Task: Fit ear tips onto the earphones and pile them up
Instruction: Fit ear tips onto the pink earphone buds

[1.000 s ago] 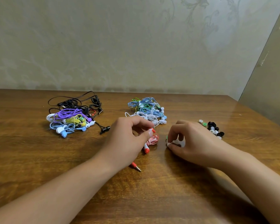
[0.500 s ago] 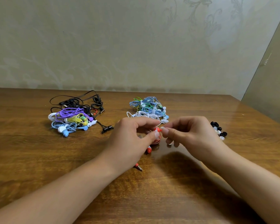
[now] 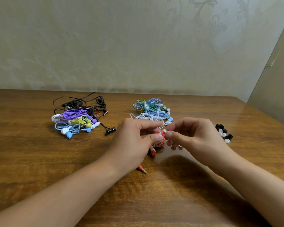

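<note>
The table (image 3: 39, 161) is glossy brown wood with darker grain streaks, and the wall (image 3: 105, 46) behind it is pale grey-green with a faint scrolling leaf pattern. The far-left pile of earphones (image 3: 77, 118) mixes black, purple, yellow, light blue and white cords, while the far-centre pile (image 3: 152, 110) is light blue, white and green. The earphone (image 3: 160, 133) pinched between the hands is red with a white tip and a red-and-white striped coil, its plug (image 3: 142, 169) red, and the loose ear tips (image 3: 223, 132) at the right are black and white.

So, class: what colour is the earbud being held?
Red earbud, seen in the head view.
</note>
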